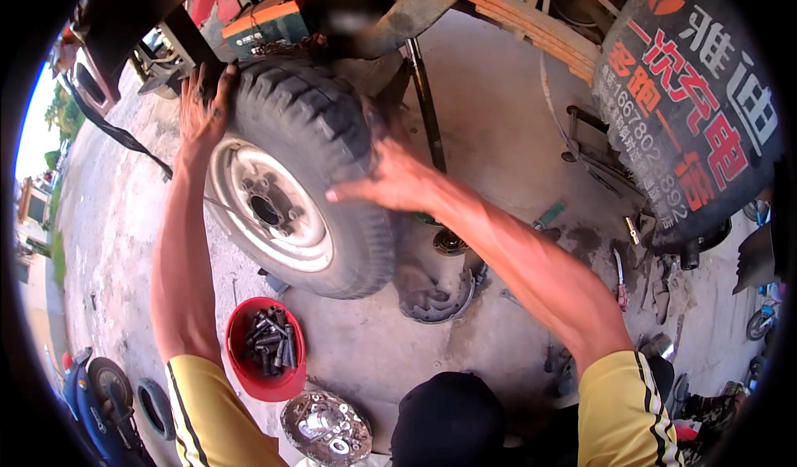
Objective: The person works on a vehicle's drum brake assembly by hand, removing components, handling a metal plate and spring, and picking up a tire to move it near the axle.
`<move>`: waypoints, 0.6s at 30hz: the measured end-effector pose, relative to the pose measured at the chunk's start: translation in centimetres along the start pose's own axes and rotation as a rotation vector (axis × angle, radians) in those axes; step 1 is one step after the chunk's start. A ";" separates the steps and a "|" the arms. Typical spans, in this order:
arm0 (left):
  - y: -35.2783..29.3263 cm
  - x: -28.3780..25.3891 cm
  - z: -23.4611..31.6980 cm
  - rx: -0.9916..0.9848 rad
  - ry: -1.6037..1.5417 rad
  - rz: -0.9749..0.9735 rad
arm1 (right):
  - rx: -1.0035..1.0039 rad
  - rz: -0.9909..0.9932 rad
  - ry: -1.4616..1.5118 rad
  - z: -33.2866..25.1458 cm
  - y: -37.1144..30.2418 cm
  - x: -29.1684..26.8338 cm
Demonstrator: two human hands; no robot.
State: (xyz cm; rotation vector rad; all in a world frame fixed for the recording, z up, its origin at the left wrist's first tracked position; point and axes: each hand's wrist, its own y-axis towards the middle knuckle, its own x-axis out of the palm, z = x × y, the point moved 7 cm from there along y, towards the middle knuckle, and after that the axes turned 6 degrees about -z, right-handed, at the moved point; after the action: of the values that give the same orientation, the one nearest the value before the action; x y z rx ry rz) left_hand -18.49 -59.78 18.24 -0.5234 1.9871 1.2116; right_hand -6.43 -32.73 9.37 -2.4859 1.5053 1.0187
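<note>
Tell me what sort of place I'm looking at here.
Most likely an open-air vehicle repair yard. Both hands, left hand and right hand, are on a wheel on bare concrete, with a red bowl of bolts and a brake assembly lying nearby.

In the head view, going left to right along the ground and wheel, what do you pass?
Blue scooter → red bowl of bolts → tyre on its white rim, with the left hand at its upper left and the right hand on its right side → brake shoes on the ground → black mudflap with red print.
</note>
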 end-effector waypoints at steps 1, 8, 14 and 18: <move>-0.8 -2.1 1.3 -0.104 -0.115 0.008 | 0.127 0.002 -0.072 -0.3 -2.7 0.7; -8.5 -16.3 11.7 -0.083 -0.269 0.292 | 0.151 -0.101 -0.238 -4.6 -15.4 2.5; -15.9 -23.5 21.3 -0.060 -0.166 0.312 | -0.214 0.019 -0.239 -10.8 -17.5 -2.8; -17.4 -25.9 26.5 0.043 -0.330 0.198 | -0.124 -0.180 -0.322 -13.7 -18.9 -1.6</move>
State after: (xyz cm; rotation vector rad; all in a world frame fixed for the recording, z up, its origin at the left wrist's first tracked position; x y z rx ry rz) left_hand 19.75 -45.48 20.48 -0.0950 1.8058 1.2784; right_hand 15.29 -26.77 15.76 -2.3342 1.1367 1.4312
